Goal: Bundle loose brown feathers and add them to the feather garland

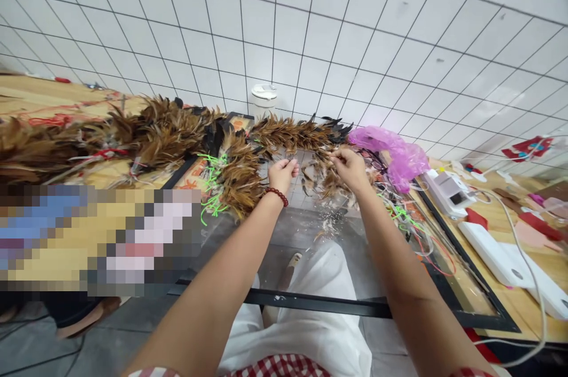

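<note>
Left grip (283,175) and right grip (349,168) extend forward, curled.

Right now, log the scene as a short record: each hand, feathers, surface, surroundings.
left hand: fingers curled, above the glass; grip contents unclear
left wrist: red beaded bracelet
right hand: fingertips pinched by loose brown feathers; cannot tell if any is held
feathers: thick bundle left of left hand, long row beyond both hands
surface: glass top in a black frame, white bits scattered on it
right side: pink plastic bag
left side: green strands beside the bundle
</note>
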